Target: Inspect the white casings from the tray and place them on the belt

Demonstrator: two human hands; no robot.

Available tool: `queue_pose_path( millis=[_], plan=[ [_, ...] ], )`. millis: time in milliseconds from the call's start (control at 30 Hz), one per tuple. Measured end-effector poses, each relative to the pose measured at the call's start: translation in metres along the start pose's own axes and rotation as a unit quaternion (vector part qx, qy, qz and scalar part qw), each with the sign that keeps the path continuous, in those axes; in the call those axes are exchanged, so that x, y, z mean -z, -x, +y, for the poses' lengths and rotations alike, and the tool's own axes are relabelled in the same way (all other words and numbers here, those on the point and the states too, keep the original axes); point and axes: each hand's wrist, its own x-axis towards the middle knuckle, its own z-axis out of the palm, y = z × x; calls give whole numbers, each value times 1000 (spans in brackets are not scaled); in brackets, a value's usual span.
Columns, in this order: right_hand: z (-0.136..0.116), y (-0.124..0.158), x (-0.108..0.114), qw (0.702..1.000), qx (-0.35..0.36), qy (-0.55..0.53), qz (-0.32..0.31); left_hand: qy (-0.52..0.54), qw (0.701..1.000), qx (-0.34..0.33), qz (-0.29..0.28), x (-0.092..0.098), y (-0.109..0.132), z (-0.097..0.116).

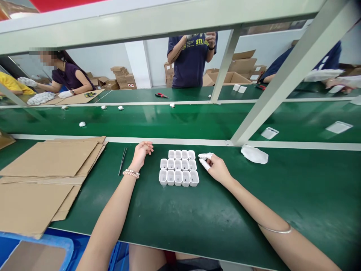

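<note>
White cups (pixel 178 164) stand in the centre of the frame on a green surface (pixel 180 214), set close together in three rows: four in the upper row, five in each of the two lower rows. A small dark mark shows inside cups of the lower rows. The left hand (pixel 143 153), left of the cups and apart from them, is half-curled and relaxed. The right hand (pixel 213 164), white coverings on thumb and forefinger, lies just beside the right end of the upper row, thumb and forefinger narrowly parted. Tweezers (pixel 122 161) lie left of the left hand; stacked cardboard sheets (pixel 50 159) occupy the left of the frame. A flat white piece (pixel 254 154) rests right of the right hand. Beyond, a green strip (pixel 158 126) carries small white items (pixel 82 124). Upper centre: a person in a navy shirt (pixel 191 64), near red-handled pliers (pixel 161 95).
</note>
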Motion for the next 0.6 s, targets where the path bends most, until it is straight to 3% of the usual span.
queue_pose_path(
  millis=[300,600],
  plan=[
    [-7,2,0,999,20,-26,-6,-93,992,-36,-73,-4,1,-7],
    [-9,4,-1,996,82,2,-26,-144,967,-54,-201,-14,14,4]
  ],
)
